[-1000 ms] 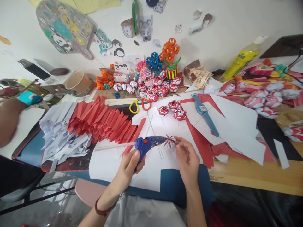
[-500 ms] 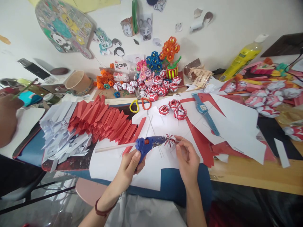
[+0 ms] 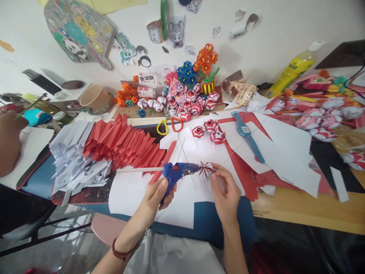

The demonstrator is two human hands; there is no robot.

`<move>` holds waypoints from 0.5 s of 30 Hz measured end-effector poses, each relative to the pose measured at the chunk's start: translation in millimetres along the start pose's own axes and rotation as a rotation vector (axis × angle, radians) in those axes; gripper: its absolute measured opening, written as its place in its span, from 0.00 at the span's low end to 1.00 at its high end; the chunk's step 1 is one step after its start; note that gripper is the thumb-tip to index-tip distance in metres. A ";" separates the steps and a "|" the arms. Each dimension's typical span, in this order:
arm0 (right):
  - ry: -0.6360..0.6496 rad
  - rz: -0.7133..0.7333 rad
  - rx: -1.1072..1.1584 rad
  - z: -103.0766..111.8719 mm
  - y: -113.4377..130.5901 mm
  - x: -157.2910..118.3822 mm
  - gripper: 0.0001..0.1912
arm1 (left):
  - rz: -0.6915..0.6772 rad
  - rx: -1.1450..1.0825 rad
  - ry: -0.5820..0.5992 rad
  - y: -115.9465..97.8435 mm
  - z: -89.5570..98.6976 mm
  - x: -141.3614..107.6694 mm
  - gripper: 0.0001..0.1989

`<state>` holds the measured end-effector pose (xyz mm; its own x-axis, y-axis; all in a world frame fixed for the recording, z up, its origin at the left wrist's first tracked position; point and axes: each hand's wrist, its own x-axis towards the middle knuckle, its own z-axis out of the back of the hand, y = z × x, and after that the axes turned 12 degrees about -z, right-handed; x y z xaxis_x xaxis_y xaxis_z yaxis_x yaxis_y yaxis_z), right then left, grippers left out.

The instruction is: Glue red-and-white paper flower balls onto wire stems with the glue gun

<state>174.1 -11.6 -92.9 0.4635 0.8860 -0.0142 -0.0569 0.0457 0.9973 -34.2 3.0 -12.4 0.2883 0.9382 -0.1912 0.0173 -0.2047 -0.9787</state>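
My left hand [image 3: 161, 192] is wrapped round the handle of a blue glue gun [image 3: 173, 175], with a long clear glue stick [image 3: 139, 169] out of its back. The gun's nozzle points right and meets the middle of a small red and white paper flower [image 3: 205, 169]. My right hand [image 3: 226, 188] pinches that flower at its right edge. White paper [image 3: 176, 207] lies beneath both hands. Just beyond them are several finished red and white paper flowers [image 3: 217, 136] and thin wires [image 3: 182, 148].
Folded red paper pieces [image 3: 122, 140] and white ones [image 3: 71, 152] lie left. Scissors [image 3: 177, 124], a blue watch [image 3: 248, 135] and a yellow bottle [image 3: 291, 74] stand or lie beyond. Another person's hand [image 3: 10, 140] is at far left.
The glue gun's rear and my left hand have tilted slightly, so the glue stick sits higher and more level. My right hand still holds the flower in nearly the same place.
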 end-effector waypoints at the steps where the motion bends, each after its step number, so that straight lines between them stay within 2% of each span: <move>1: -0.003 0.007 -0.017 0.1 1.1 -0.3 0.04 | 0.014 -0.026 -0.007 0.2 0.9 0.3 0.28; 8: -0.015 0.046 -0.076 -1.4 1.6 -1.2 0.03 | 0.096 -0.170 0.010 -0.9 7.5 0.9 0.27; 15: -0.021 0.081 -0.088 -2.2 -0.3 -1.8 0.03 | 0.269 -0.368 0.009 -8.9 16.1 4.0 0.26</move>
<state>171.3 -12.2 -93.3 0.4729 0.8784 0.0688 -0.1721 0.0155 0.9849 -48.6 13.1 -5.7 0.3376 0.8361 -0.4325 0.2794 -0.5278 -0.8021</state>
